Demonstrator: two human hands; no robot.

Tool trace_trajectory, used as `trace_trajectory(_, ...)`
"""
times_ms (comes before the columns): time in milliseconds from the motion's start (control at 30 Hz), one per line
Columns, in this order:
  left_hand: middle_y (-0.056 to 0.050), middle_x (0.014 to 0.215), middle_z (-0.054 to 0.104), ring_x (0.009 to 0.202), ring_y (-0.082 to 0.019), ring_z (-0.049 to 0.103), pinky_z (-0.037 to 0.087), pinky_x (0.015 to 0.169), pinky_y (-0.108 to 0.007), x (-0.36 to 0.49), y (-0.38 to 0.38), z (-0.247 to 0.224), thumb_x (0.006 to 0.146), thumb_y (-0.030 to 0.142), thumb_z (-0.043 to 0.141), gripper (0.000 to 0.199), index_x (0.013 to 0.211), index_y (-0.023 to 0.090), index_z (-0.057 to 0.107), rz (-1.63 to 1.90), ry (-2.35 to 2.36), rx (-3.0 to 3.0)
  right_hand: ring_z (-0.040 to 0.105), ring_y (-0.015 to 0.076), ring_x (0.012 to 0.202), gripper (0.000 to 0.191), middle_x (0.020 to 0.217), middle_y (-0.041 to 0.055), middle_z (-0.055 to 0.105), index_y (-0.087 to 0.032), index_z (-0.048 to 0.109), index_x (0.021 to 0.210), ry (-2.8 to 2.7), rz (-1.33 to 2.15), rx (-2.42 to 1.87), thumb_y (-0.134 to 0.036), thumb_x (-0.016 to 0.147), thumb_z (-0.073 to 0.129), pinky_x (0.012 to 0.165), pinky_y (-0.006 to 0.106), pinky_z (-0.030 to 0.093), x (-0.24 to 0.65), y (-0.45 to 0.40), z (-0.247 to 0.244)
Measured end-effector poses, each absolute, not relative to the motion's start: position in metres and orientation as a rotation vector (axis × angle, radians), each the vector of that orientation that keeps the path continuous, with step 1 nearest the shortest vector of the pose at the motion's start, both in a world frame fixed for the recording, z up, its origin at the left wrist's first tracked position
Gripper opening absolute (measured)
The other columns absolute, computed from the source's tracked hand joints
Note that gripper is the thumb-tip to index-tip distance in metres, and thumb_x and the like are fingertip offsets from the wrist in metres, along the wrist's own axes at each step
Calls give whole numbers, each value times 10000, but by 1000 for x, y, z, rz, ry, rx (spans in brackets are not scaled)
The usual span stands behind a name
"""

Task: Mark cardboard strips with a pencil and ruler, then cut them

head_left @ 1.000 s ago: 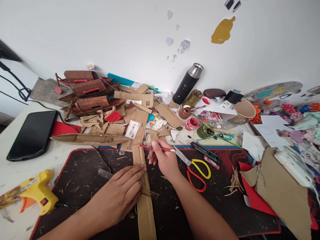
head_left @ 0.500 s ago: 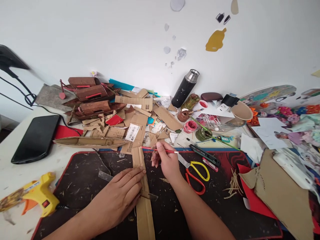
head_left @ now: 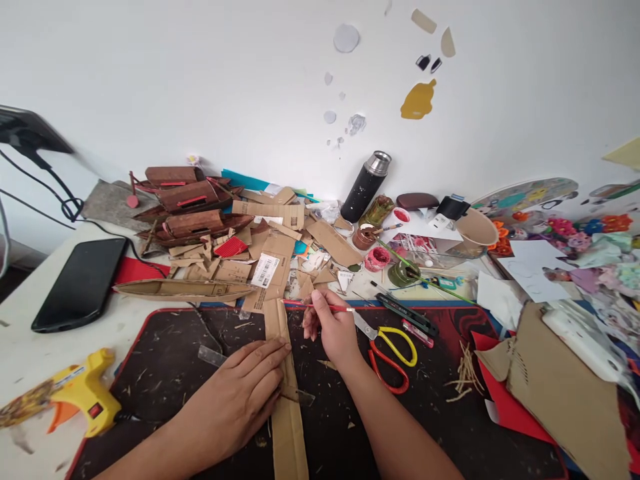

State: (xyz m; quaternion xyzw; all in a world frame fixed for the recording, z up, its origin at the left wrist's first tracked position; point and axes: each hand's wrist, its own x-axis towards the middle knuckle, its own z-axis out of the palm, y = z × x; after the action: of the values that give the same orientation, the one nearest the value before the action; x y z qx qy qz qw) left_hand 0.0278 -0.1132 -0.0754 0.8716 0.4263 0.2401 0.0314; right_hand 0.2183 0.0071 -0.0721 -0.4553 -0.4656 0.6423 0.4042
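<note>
Corrugated cardboard strip (head_left: 290,440), lengthwise on dark desk mat (head_left: 165,353): probably light, stiffish, creasable; best held by long edges. Left hand (head_left: 245,383): flattened over strip and clear ruler (head_left: 212,356), grasping nothing. Right hand (head_left: 334,328): fingers closed around red pencil (head_left: 296,305).

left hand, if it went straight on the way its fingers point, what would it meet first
Likely the curled fingers of the right hand, just past the strip; depth is unclear, so it might slip beneath them.
</note>
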Motion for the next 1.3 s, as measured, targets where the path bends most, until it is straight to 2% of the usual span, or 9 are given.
trace_trajectory(133, -104, 1402, 803, 1353, -217, 719, 474, 1241, -374, 29, -113, -75, 1090, 172, 512, 239, 1242, 191, 696, 753, 1320, 2703, 593, 113, 424, 666, 593, -6, 682, -201, 672, 850, -1217, 1641, -1149, -863, 899, 721, 398, 187, 396, 215, 6, -70)
trace_trajectory(300, -104, 1411, 799, 1367, -223, 712, 490, 1239, -388, 28, -113, -75, 1071, 172, 550, 244, 1270, 203, 688, 729, 1319, 2682, 595, 112, 442, 635, 625, 0, 699, -201, 706, 885, -1245, 1650, -1151, -834, 917, 723, 415, 193, 414, 211, 4, -71)
trace_trajectory(800, -101, 1384, 805, 1356, -231, 713, 479, 1237, -402, 29, -113, -75, 1084, 183, 536, 214, 1229, 198, 693, 753, 1322, 2678, 584, 107, 451, 577, 655, 1, 714, -218, 662, 833, -1305, 1612, -1131, -775, 974, 708, 436, 204, 431, 209, 3, -74)
trace_trajectory(1033, -84, 1360, 817, 1325, -220, 724, 478, 1217, -391, 30, -111, -71, 1076, 184, 539, 199, 1205, 207, 690, 752, 1318, 2704, 595, 116, 436, 633, 632, -1, 696, -205, 708, 891, -1223, 1631, -1148, -838, 911, 729, 407, 204, 405, 212, 4, -71)
trace_trajectory(1300, -74, 1351, 822, 1315, -212, 727, 479, 1202, -381, 32, -110, -69, 1081, 144, 479, 255, 1212, 196, 691, 781, 1341, 2744, 563, 107, 383, 677, 550, -40, 632, -206, 653, 830, -1117, 1594, -1148, -874, 860, 762, 366, 186, 378, 217, 5, -71)
